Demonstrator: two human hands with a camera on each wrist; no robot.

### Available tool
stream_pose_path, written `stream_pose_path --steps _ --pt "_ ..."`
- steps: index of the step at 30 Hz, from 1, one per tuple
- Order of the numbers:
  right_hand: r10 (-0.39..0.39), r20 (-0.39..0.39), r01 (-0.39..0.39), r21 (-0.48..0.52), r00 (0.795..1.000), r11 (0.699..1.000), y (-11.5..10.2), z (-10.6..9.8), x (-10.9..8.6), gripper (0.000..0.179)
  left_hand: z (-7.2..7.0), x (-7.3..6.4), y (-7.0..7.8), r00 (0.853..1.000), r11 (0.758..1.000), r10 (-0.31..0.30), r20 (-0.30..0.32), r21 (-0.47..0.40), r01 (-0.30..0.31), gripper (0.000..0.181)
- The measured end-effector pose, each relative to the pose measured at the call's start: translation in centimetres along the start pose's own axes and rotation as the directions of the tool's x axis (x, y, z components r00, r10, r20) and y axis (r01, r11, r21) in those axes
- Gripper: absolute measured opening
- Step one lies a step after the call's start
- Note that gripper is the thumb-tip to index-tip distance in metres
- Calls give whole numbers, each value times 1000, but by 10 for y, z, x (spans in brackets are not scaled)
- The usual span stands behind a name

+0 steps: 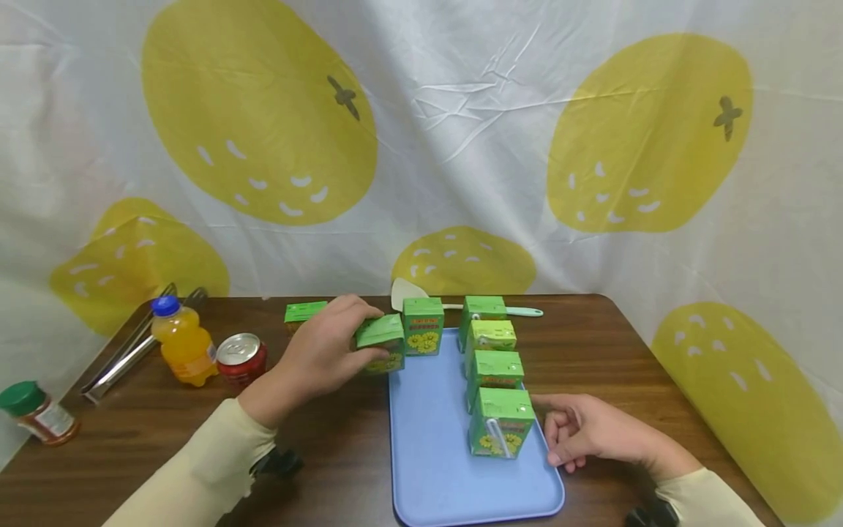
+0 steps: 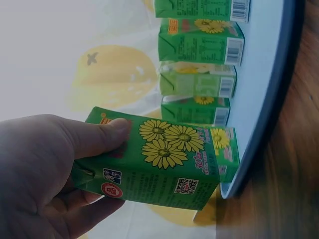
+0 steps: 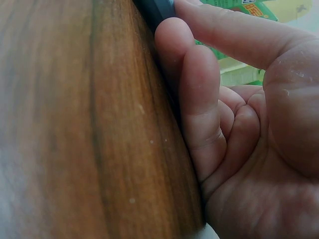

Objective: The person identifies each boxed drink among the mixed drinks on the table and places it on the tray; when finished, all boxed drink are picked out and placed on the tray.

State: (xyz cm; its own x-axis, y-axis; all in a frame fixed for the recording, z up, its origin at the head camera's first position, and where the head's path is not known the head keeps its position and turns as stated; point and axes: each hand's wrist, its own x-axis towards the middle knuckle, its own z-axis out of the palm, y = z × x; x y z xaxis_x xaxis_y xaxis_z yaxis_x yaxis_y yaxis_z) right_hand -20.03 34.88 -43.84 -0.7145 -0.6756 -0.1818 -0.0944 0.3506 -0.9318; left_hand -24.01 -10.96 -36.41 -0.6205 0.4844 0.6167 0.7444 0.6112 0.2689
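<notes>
In the head view my left hand (image 1: pixel 326 344) grips a green drink carton (image 1: pixel 383 344) with yellow flowers, tilted over the left edge of the blue tray (image 1: pixel 431 454). The left wrist view shows my thumb across the upper part of this carton (image 2: pixel 159 159), with fingers behind it. Another flowered carton (image 1: pixel 423 326) stands just beside it at the tray's far left corner. Along the tray's right side several cartons (image 1: pixel 502 424) form a row, one a lighter green. My right hand (image 1: pixel 593 432) pinches the tray's right rim, its other fingers curled.
Behind my left hand sits one more carton (image 1: pixel 305 312), partly hidden. Left on the table are a red can (image 1: pixel 241 359), an orange drink bottle (image 1: pixel 183 344), metal tongs (image 1: pixel 125 366) and a green-capped jar (image 1: pixel 39 413). A spatula (image 1: pixel 523 312) lies behind the tray.
</notes>
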Motion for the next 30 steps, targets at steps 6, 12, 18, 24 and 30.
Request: stream_pose_path --steps 6,12,18,24,30 --pt "-1 2 1 0 1000 1000 0 0 1 97 9 7 5 1000 1000 -7 14 -16 7 50" --pt "-10 2 10 2 1000 1000 0 0 1 97 17 14 10 1000 999 -4 23 -40 5 52" --pt "-25 2 25 12 1000 1000 1 0 0 95 30 21 13 999 998 17 47 -64 -14 50" --pt "-26 6 26 25 1000 999 2 0 1 94 41 25 13 997 996 33 66 -82 -28 48" --pt "-21 1 21 25 1000 999 2 -1 0 93 51 27 12 995 996 7 104 -94 2 48"
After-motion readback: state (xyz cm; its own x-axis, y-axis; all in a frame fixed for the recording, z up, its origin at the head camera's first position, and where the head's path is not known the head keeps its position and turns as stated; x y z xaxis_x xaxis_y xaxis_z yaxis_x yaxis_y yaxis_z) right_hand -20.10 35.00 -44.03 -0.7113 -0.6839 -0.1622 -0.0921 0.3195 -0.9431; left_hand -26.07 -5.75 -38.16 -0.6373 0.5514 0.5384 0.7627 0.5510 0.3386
